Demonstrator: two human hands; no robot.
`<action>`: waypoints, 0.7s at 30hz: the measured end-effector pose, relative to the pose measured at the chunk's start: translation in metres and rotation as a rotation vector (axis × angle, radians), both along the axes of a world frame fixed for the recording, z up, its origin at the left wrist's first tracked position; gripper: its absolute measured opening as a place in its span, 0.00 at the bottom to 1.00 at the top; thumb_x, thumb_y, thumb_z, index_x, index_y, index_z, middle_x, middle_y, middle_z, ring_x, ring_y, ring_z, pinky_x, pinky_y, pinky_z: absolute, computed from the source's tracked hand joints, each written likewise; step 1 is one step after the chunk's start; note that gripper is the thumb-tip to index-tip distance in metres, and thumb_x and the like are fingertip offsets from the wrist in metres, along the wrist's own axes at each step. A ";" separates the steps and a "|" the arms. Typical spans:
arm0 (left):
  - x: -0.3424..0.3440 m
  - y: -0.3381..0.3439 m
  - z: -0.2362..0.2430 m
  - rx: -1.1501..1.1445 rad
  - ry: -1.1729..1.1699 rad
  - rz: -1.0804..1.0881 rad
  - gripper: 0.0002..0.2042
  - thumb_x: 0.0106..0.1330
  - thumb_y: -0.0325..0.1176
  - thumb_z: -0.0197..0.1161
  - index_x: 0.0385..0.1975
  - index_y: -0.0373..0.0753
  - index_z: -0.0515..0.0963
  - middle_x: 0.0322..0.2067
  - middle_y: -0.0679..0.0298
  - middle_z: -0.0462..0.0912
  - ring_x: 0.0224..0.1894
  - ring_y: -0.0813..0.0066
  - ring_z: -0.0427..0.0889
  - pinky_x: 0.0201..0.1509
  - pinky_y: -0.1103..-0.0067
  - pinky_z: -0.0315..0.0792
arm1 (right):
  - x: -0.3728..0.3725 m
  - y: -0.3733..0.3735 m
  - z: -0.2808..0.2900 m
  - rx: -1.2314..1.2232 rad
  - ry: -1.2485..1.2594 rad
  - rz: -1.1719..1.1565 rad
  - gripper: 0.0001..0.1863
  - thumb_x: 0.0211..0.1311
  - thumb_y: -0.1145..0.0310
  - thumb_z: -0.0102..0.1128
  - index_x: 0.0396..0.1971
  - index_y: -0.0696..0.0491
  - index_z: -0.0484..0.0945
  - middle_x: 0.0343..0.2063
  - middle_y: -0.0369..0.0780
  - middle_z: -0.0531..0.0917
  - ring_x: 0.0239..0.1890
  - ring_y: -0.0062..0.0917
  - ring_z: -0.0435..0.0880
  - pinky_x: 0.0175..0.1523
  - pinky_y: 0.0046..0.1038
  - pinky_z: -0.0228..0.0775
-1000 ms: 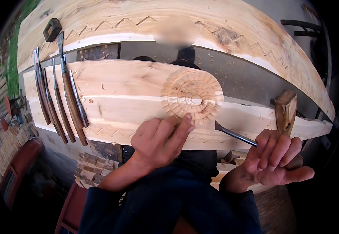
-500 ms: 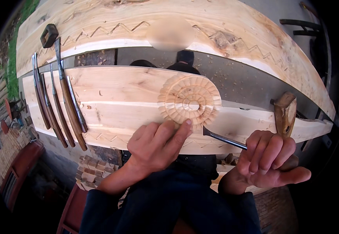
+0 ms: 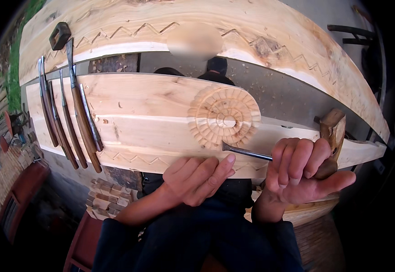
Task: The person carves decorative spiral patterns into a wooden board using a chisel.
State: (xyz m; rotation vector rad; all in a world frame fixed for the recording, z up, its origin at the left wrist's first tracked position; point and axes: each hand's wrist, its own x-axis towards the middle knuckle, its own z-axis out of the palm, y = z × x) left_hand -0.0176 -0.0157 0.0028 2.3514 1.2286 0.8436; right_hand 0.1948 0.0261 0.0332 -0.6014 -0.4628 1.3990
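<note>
My right hand (image 3: 297, 170) grips a chisel (image 3: 247, 152), its fingers wrapped round the tool and its thumb stretched out to the side. The steel blade points left, its flared tip at the lower edge of a round carved rosette (image 3: 224, 120) with rings of small notches. This carving is on a long pale wooden board (image 3: 147, 97). At the board's near edge, my left hand (image 3: 197, 179) has its fingers curled in and its thumb laid along them. Nothing shows in it, though its fingertips are hidden.
Several wood-handled chisels (image 3: 77, 104) lie across the board's left part. A dark metal hexagonal ring (image 3: 60, 36) sits on a second zigzag-carved board (image 3: 129, 18) beyond. A worn wooden tool (image 3: 332, 129) rests at right. Small wood blocks (image 3: 109, 199) are piled at lower left.
The chisel tip has shifted left to just below the rosette, and my right hand has moved left and slightly up with it. My left hand has drawn back from the rosette toward the near edge.
</note>
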 end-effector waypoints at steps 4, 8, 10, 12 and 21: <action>0.001 0.002 -0.001 0.024 0.085 -0.003 0.25 0.63 0.35 0.80 0.60 0.37 0.87 0.35 0.67 0.83 0.26 0.75 0.79 0.28 0.78 0.69 | -0.004 0.004 0.003 -0.017 -0.056 0.008 0.42 0.68 0.16 0.41 0.24 0.46 0.62 0.15 0.37 0.74 0.09 0.18 0.62 0.16 0.20 0.55; 0.001 0.000 -0.005 0.042 0.080 0.012 0.25 0.64 0.35 0.79 0.61 0.37 0.86 0.34 0.67 0.82 0.25 0.75 0.76 0.27 0.78 0.68 | -0.007 0.005 0.008 -0.056 -0.127 -0.014 0.43 0.68 0.16 0.38 0.23 0.47 0.61 0.14 0.38 0.73 0.09 0.19 0.62 0.16 0.20 0.53; 0.003 0.001 -0.007 0.050 0.051 0.009 0.25 0.64 0.35 0.79 0.62 0.38 0.86 0.34 0.68 0.82 0.25 0.75 0.75 0.26 0.78 0.66 | -0.011 0.005 0.012 -0.053 -0.156 -0.026 0.43 0.68 0.16 0.38 0.23 0.47 0.61 0.14 0.38 0.73 0.09 0.19 0.62 0.16 0.20 0.53; 0.001 0.001 -0.007 0.057 0.059 0.005 0.25 0.64 0.35 0.79 0.62 0.38 0.86 0.34 0.68 0.82 0.25 0.76 0.75 0.26 0.79 0.66 | -0.015 0.005 0.016 -0.048 -0.186 -0.037 0.43 0.67 0.15 0.38 0.24 0.47 0.61 0.14 0.38 0.73 0.09 0.19 0.62 0.16 0.20 0.53; 0.002 -0.001 -0.011 0.083 0.021 0.021 0.25 0.65 0.34 0.78 0.62 0.36 0.85 0.34 0.68 0.84 0.25 0.76 0.75 0.26 0.79 0.66 | -0.019 0.005 0.019 0.010 -0.225 -0.036 0.43 0.66 0.15 0.41 0.24 0.47 0.61 0.15 0.39 0.74 0.09 0.19 0.63 0.16 0.20 0.55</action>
